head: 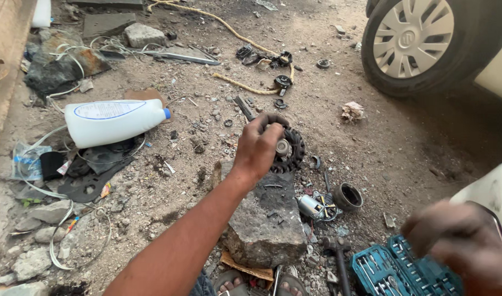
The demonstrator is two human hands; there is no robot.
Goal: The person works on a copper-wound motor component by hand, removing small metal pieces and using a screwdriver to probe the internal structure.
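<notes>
Left hand (257,145), yours, is clamped on the dark toothed round metal part (291,151) above the grey stone block (266,219), your blurred right hand (459,241), grip indiscernible, over the teal socket case (390,271); a greasy one-handed hold risks dropping it.

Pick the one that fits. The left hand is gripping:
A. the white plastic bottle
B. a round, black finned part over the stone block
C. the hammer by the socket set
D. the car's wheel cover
B: the left hand is closed around the round black finned part above the stone block; the white bottle lies apart in the dirt and the hammer lies untouched.
</notes>
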